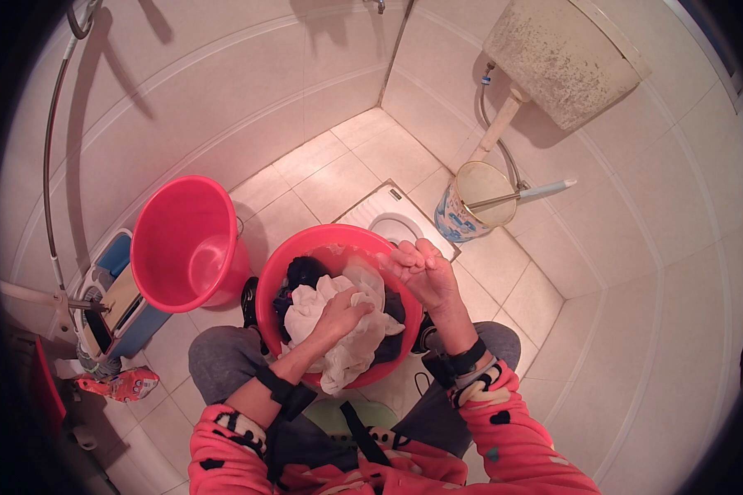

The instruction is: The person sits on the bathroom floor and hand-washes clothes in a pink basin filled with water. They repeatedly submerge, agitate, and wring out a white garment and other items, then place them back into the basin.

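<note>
- Watching from my end through the head view, I've got a tiled room, with a pale floor [499, 260] and light walls [248, 78] bending toward the rim of the picture
- Up on the right I see a stained cistern [565, 70] on the wall, a pipe running down from it, and a squat toilet [395, 221] set into the tiles beyond the basin
- Near the toilet stands a white bucket [452, 216] with blue print, a long pale handle [549, 190] leaning out of it
- Over on the left, here's a tall red bucket [153, 247], a blue and grey container [144, 330] just beside it, an orange-red packet [124, 384] on the floor, and a hose [51, 165] hanging along the wall
- Now the middle: a round red basin [326, 233] sits between the person's knees, and in it lies the white cloth [338, 355], heaped above dark fabric [305, 271]
- That cloth looks soft, crumpled and deeply creased, one corner draping toward the basin's near rim
- The left hand [338, 320] is on top of it, fingers grasping a bunch of the cloth
- The right hand [429, 276] is raised over the basin's right rim, fingers loosely curled; I can't tell whether they pinch anything
</note>
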`<state>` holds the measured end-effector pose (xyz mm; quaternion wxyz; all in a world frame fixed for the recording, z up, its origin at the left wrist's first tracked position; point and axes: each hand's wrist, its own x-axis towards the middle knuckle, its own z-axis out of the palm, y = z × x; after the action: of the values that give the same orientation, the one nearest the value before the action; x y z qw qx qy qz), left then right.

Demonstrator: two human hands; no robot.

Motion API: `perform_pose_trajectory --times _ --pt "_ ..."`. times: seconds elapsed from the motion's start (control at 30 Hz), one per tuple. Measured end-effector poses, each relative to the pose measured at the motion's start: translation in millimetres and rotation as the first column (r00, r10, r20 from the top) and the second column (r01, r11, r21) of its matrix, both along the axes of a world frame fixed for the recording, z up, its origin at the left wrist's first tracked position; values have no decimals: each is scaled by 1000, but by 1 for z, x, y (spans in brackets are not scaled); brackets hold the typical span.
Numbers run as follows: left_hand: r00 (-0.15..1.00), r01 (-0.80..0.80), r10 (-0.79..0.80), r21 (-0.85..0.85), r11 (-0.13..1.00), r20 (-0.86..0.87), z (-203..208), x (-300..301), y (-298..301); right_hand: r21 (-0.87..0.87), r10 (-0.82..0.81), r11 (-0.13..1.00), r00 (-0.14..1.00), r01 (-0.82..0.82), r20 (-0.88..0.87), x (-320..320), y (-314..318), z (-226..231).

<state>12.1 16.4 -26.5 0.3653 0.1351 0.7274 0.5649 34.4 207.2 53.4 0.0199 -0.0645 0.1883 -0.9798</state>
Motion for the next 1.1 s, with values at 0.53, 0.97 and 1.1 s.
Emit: perform_pose_trajectory --times 0.53,0.97,1.1 --pt "1000 18 -18 37 999 1 1 2 2 54 -107 994 983 100 148 1 10 -3" --pt "999 48 -49 30 998 22 3 3 2 150 -98 985 989 81 114 2 0 8" --pt "999 38 -38 31 999 4 5 2 1 183 -113 979 989 95 91 1 2 2"
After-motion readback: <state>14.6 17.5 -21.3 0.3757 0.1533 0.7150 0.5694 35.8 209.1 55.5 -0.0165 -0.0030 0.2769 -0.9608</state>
